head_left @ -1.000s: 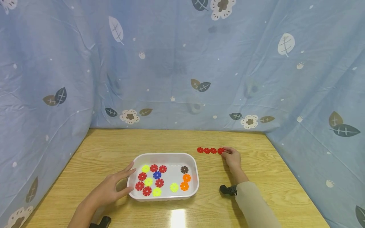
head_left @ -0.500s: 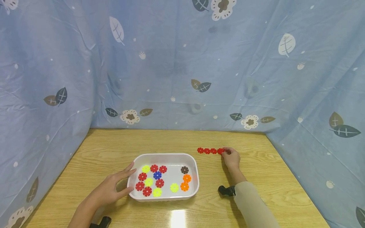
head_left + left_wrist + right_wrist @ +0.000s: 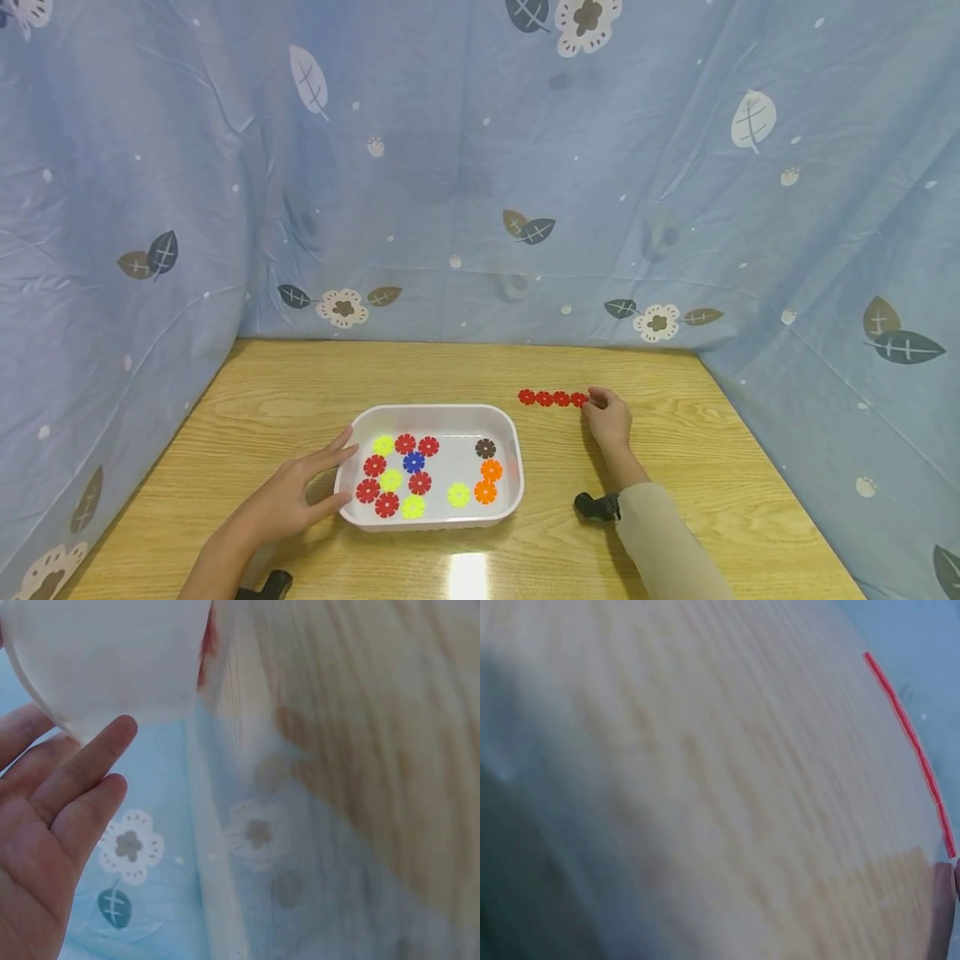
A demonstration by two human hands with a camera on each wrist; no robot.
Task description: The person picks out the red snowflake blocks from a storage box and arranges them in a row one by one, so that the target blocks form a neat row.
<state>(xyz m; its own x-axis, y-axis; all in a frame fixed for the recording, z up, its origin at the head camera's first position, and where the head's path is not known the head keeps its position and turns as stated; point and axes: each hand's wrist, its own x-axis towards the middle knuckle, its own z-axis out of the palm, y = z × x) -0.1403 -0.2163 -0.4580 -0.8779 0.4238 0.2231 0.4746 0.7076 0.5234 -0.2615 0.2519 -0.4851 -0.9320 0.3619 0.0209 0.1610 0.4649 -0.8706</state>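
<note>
My left hand rests against the left end of a white plastic tray, its fingers fairly straight and spread; the left wrist view shows these fingers beside the tray wall. Several notched snowflake discs lie in the tray: red, yellow, orange, one blue and one brown. Right of the tray, red discs form a row on the table. My right hand pinches the row's rightmost red disc at its edge. The right wrist view shows the row edge-on.
The wooden table bears everything. A blue patterned curtain hangs around its back and sides. Black wrist devices show near each forearm, one at the right cuff and one at the lower left.
My right hand has shifted the rightmost red disc slightly left and toward me, closing its small gap to the row. The left hand and tray have stayed put.
</note>
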